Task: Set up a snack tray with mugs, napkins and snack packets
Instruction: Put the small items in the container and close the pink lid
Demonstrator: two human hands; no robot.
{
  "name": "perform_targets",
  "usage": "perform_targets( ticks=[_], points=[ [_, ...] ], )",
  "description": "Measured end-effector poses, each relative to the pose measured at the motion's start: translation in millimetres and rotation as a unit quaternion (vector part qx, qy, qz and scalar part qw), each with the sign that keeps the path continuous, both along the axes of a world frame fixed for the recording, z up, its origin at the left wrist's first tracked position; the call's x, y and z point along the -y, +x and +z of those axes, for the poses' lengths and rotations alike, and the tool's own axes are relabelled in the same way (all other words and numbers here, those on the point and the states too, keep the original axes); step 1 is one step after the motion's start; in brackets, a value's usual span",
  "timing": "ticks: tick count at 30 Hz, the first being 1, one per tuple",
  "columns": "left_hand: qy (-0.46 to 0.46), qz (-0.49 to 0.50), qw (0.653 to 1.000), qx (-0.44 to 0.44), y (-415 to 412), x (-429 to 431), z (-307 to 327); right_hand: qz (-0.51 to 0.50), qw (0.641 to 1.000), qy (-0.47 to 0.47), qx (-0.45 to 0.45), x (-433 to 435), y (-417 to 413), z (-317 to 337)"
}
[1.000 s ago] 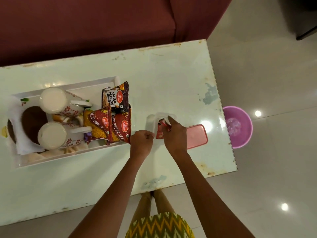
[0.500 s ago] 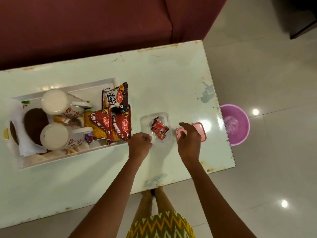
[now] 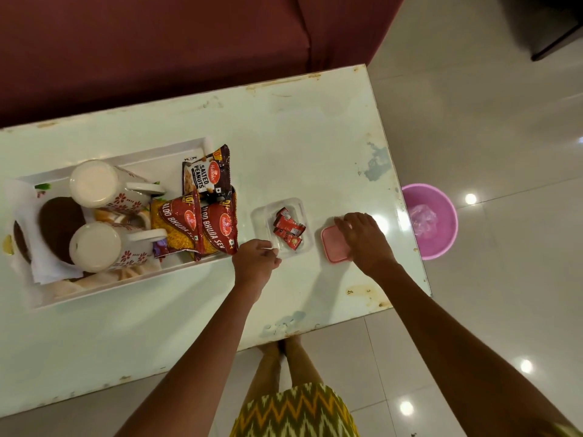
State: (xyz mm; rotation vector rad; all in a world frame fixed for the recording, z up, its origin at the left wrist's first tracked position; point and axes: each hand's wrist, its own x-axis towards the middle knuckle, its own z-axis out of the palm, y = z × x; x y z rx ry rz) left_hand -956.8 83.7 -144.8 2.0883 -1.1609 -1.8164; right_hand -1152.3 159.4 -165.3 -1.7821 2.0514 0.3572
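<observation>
A white tray point(image 3: 132, 159) at the table's left holds two floral white mugs point(image 3: 104, 187) point(image 3: 104, 247) lying on their sides, white napkins point(image 3: 47, 266), and snack packets: salted peanuts point(image 3: 206, 171) and two aloo bhujia packets point(image 3: 202, 228). Right of the tray sits a clear plastic container point(image 3: 262, 212) with several small red sachets point(image 3: 287, 230) inside. My left hand point(image 3: 257, 263) grips the container's near left rim. My right hand point(image 3: 364, 239) rests on top of the pink lid point(image 3: 334, 247), fingers spread over its far edge.
The white table point(image 3: 299, 137) ends just right of the lid. A pink bucket point(image 3: 438, 216) stands on the tiled floor beyond that edge. A maroon sofa point(image 3: 157, 42) runs along the table's far side. My feet point(image 3: 280, 348) show below the near edge.
My right hand left the sachets in the clear container and moved right onto the pink lid. My left hand stayed at the container's rim.
</observation>
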Motion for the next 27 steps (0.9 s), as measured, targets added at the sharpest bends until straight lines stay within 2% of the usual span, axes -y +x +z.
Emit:
perform_targets(
  ticks=[3,5,8,10,14,16,20,24,27],
  points=[
    [0.003,0.007,1.000,-0.005,-0.2,0.1,0.7,-0.061,0.998,-0.023,-0.001,-3.3,-2.0,3.3],
    [0.004,0.013,1.000,-0.008,-0.4,0.0,0.9,-0.180,0.980,-0.070,0.056,-7.9,-2.6,7.3],
    [0.004,0.015,1.000,-0.010,-0.7,-0.6,2.6,-0.402,0.886,-0.146,0.179,-11.8,2.7,19.7],
    [0.006,0.014,1.000,-0.010,-0.6,-1.7,3.5,-0.445,0.846,-0.202,0.214,-11.6,14.7,29.3],
    [0.019,0.023,0.999,-0.012,-0.4,-1.2,4.6,-0.481,0.806,-0.271,0.215,2.6,48.8,42.6],
    [0.021,0.022,0.999,-0.013,-0.4,-0.9,5.0,-0.460,0.809,-0.290,0.225,13.3,67.0,44.5],
    [0.015,0.025,0.999,-0.013,-0.5,-2.4,4.6,-0.334,0.880,-0.270,0.202,31.9,94.3,36.9],
    [0.004,0.015,1.000,0.000,-0.8,-4.5,2.4,-0.340,0.899,-0.210,0.180,46.7,110.5,25.4],
    [-0.013,-0.012,1.000,0.007,0.5,-5.6,2.5,-0.305,0.919,-0.203,0.147,48.1,121.2,22.7]
  ],
)
